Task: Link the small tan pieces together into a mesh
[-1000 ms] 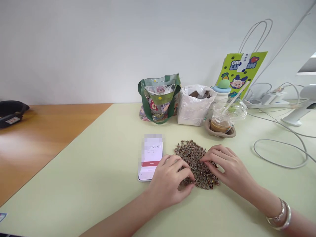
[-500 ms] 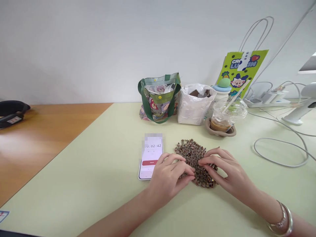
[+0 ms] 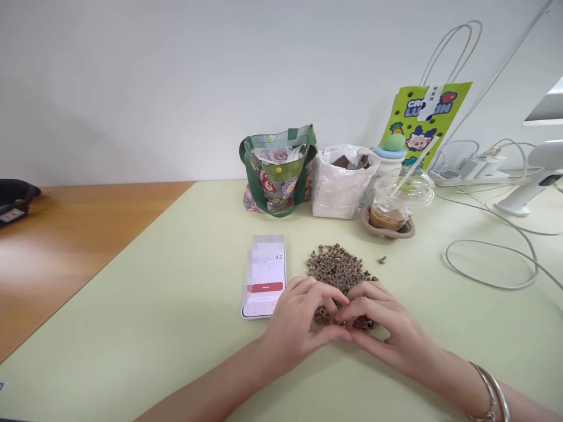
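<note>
A heap of small bronze-coloured metal studs [image 3: 333,266] with round heads and short shanks lies on the pale green table [image 3: 185,281]. Over its near edge, my left hand [image 3: 303,316] is bent inward, thumb and fingers curled close together. My right hand [image 3: 382,322] meets it from the other side, also curled, and the fingertips of both touch or nearly touch. Whatever sits between the fingertips is too small and too hidden to make out. A single stud [image 3: 382,260] lies apart, right of the heap.
A phone [image 3: 264,275] with a timer on its screen lies left of the heap. Behind stand a green-handled bag [image 3: 275,176], a white plastic-lined bag [image 3: 336,190] and a drink cup in a cardboard holder [image 3: 387,228]. A cable [image 3: 484,287] loops at right.
My hands have come together, fingertips meeting at the heap's near edge. A lone stud now shows to the right of the heap. The view has shifted slightly.
</note>
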Motion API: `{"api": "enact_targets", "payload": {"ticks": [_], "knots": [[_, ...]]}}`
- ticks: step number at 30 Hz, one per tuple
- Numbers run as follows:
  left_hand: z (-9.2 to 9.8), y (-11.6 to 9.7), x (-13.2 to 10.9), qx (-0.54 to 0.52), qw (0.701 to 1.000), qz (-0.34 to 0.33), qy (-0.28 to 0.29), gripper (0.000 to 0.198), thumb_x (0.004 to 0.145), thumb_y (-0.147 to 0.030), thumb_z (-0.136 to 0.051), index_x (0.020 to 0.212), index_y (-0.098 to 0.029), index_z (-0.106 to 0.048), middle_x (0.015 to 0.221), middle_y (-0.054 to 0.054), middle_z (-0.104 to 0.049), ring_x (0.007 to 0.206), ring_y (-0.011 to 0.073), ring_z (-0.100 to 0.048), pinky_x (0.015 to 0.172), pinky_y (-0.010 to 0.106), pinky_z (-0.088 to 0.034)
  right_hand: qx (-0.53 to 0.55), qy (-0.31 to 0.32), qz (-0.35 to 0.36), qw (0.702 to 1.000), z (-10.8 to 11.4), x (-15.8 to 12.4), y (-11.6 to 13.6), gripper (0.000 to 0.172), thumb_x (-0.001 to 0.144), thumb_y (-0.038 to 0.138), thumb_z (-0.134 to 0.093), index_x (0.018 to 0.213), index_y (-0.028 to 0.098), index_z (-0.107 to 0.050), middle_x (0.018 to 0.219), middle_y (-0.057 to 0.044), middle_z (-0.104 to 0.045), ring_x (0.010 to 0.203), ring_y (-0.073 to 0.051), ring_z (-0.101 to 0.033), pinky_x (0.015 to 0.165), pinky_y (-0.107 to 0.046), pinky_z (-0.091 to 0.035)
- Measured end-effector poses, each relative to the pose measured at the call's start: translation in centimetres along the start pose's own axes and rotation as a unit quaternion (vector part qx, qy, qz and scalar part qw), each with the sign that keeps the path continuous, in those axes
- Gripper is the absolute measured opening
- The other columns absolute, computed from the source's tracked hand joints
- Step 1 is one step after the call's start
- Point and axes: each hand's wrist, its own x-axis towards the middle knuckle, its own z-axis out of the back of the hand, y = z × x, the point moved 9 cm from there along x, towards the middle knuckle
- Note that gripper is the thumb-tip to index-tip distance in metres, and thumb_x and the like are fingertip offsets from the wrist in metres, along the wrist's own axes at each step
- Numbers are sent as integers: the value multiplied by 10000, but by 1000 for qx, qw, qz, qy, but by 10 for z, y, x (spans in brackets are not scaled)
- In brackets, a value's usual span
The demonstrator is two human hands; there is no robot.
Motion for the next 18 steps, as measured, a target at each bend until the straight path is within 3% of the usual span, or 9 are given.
{"api": "enact_targets", "payload": {"ticks": [7, 12, 14, 18], "knots": [[-5, 5, 1, 4, 999, 23, 37, 379, 857, -578, -378, 898, -240, -543, 740, -55, -647, 761, 143, -525, 761, 307, -315, -3, -42, 3, 999, 11, 0, 0, 20, 832, 204, -545, 847, 213, -553, 734, -19, -620, 732, -150, -559, 635, -289, -459], [-3, 1, 4, 20, 999, 15, 41, 136, 869, -356, -511, 831, -233, -557, 750, -67, -635, 771, 129, -523, 777, 292, -311, -9, -63, -10, 998, 15, -2, -2, 73, 827, 158, -543, 869, 217, -531, 749, -21, -602, 751, -159, -543, 633, -299, -449], [1, 0, 3, 34, 999, 7, 22, 45, 834, -274, -568, 840, -231, -558, 760, -74, -636, 782, 121, -531, 781, 281, -316, -6, -61, -18, 998, 14, -3, -4, 97, 827, 136, -531, 874, 221, -525, 764, -22, -598, 767, -161, -539, 645, -302, -449], [12, -4, 0, 90, 994, -22, -51, 86, 768, -215, -634, 812, -218, -561, 721, -76, -636, 750, 118, -544, 757, 275, -326, 15, -52, -64, 997, 12, -2, -12, 84, 816, 184, -554, 885, 219, -521, 804, -32, -602, 796, -177, -538, 690, -330, -452]]}}
